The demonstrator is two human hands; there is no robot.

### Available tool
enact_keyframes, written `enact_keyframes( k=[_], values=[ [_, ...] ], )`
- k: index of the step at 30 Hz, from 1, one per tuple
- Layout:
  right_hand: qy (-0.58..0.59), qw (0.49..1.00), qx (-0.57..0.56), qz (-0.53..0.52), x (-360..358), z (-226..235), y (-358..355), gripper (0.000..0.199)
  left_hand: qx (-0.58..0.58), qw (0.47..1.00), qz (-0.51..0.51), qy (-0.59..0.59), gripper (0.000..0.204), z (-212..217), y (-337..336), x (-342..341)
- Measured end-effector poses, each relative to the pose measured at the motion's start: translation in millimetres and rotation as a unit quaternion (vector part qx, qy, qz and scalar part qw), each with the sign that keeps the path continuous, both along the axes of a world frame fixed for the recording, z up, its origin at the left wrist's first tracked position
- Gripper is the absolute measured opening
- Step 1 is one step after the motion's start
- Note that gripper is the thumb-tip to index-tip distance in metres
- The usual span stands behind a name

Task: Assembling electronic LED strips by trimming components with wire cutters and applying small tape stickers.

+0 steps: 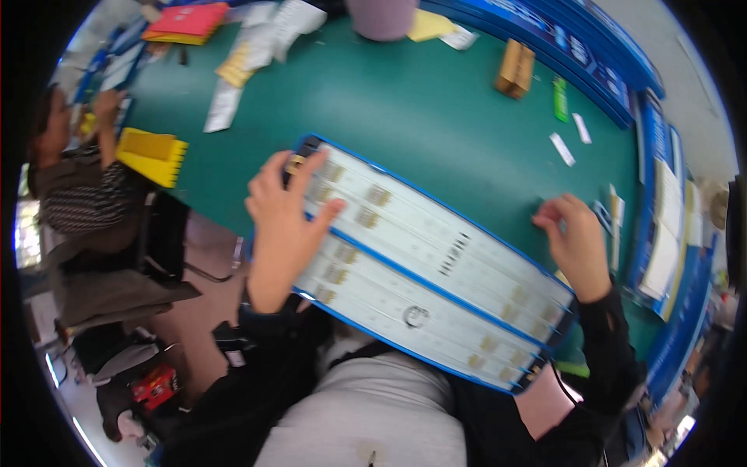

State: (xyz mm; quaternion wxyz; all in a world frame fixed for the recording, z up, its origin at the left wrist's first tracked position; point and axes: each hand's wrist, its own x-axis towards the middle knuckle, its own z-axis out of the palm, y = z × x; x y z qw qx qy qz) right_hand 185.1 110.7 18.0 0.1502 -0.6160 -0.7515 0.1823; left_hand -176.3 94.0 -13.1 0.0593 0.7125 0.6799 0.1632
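A long, flat blue-framed case (459,261) with two pale panels side by side lies slantwise in front of me, over the near edge of the green table. Gold-coloured marks and dark print show on its panels. My left hand (282,222) grips its left end, thumb and index finger spread on top, the other fingers bent over the end. Beyond the case's right end, above the table, my right hand (574,237) is closed with thumb and fingertips pinched together. Whatever those fingertips hold is too small to make out. Blue-handled scissors (601,215) lie just right of that hand.
A brown box (515,68), a green cutter (560,100) and white slips (562,149) lie far right, inside a blue rail (576,54). Farther left are a yellow notebook (152,157), paper strips (226,101) and a mauve bin (381,17). Another person (78,179) sits at left.
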Motion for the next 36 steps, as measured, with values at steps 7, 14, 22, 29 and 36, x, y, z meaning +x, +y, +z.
enact_keyframes(
  k=[7, 14, 22, 29, 36],
  values=[
    [-0.086, 0.996, 0.015, 0.009, 9, 10, -36, 0.011, -0.033, 0.999, 0.003, -0.029, 0.055, 7, -3, 7],
    [-0.067, 0.996, 0.035, 0.036, -11, 23, -46, 0.011, -0.022, 0.993, -0.098, -0.054, 0.072, 45, -25, 50],
    [-0.098, 0.993, -0.005, 0.065, -19, 20, -52, 0.014, -0.154, 0.93, -0.292, -0.158, 0.089, 38, -60, 156],
    [0.001, 0.997, -0.044, -0.061, 16, 41, -65, 0.028, -0.158, 0.934, -0.308, -0.093, 0.082, 29, -57, 153],
    [-0.098, 0.985, -0.067, -0.123, 89, 37, -127, 0.063, -0.196, 0.94, -0.274, -0.053, 0.081, 32, -57, 158]
  ],
)
